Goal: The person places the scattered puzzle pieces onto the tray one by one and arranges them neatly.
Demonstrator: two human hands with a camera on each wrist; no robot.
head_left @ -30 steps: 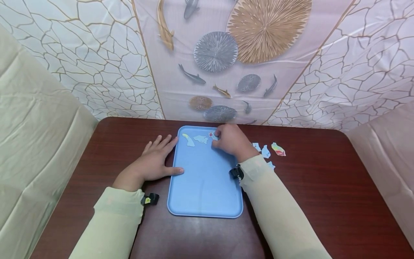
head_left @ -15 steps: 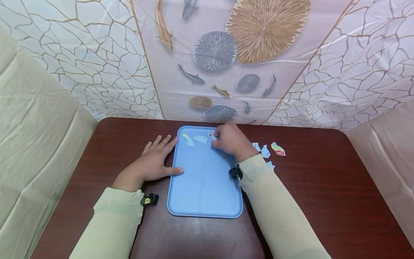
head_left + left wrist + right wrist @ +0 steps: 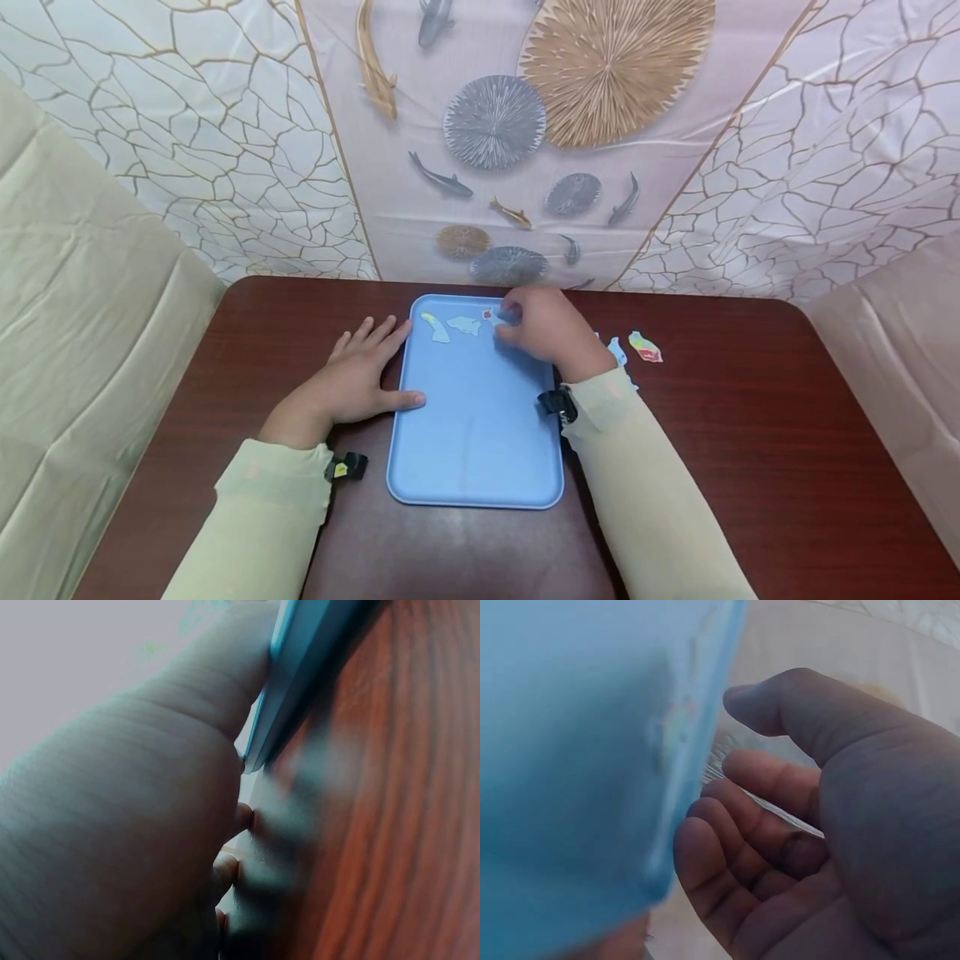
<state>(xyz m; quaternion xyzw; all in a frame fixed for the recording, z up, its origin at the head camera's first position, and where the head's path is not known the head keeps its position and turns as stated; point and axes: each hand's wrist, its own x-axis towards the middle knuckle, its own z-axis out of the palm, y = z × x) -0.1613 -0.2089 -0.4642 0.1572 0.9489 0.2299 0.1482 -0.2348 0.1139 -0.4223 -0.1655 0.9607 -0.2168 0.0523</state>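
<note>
A light blue tray (image 3: 476,433) lies on the table. Along its far end sit a curved yellow-and-pale-blue scrap (image 3: 436,327), a jagged pale blue scrap (image 3: 465,325) and a small scrap with a red mark (image 3: 489,315). My left hand (image 3: 356,379) lies spread at the tray's left side, thumb over the rim; in the left wrist view the thumb meets the tray edge (image 3: 300,660). Just right of the red-marked scrap hovers my right hand (image 3: 551,329). In the right wrist view its fingers (image 3: 701,855) are loosely bent, apart from the thumb, and hold nothing.
Right of the tray, on the dark red-brown table (image 3: 750,450), lie a yellow, green and red scrap (image 3: 645,347) and a pale blue scrap (image 3: 617,351). Other scraps there are mostly covered by my right wrist. A patterned cloth (image 3: 420,200) hangs behind the table.
My right hand has drawn slightly right, its fingers letting go of the red-marked scrap. The right wrist now covers more of the scraps beside the tray. My left hand stays put.
</note>
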